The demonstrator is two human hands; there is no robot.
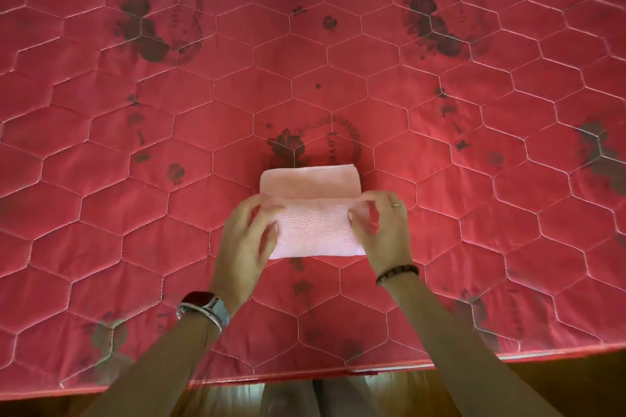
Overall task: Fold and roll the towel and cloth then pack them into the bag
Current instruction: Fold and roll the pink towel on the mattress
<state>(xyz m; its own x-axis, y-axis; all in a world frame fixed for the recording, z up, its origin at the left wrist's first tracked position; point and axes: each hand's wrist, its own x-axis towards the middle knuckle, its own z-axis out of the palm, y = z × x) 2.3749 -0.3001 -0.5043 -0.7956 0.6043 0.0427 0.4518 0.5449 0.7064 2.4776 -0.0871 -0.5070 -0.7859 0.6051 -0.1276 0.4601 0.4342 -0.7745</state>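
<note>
Towel (313, 210) on mattress (135, 179), long axis front-to-back, near half-rolled, both hands' fingers (262, 203) pinching the roll's ends.

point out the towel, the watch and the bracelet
towel (315, 230): head view, on the fluffy near layer between the hands
watch (200, 302): head view, on its dark face at the left wrist
bracelet (398, 273): head view, on the dark beads at the right wrist

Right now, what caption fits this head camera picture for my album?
Left hand and right hand roll a pink towel on a red quilted mattress.
</note>
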